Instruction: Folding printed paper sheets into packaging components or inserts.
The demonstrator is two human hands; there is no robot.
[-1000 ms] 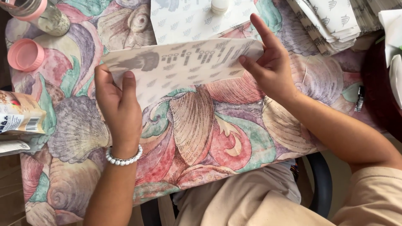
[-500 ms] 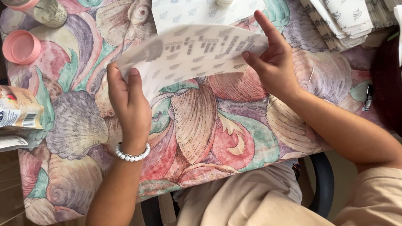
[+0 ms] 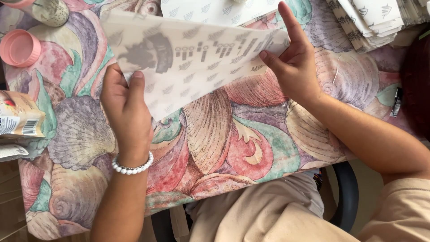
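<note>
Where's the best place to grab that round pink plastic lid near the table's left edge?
Take the round pink plastic lid by its raised rim, coming from above. It lies flat and open side up on the shell-patterned tablecloth, so fingers can likely pinch the rim.

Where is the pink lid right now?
In the head view, the pink lid lies open side up at the far left edge of the shell-patterned tablecloth, left of the printed paper sheet held in both hands.
</note>
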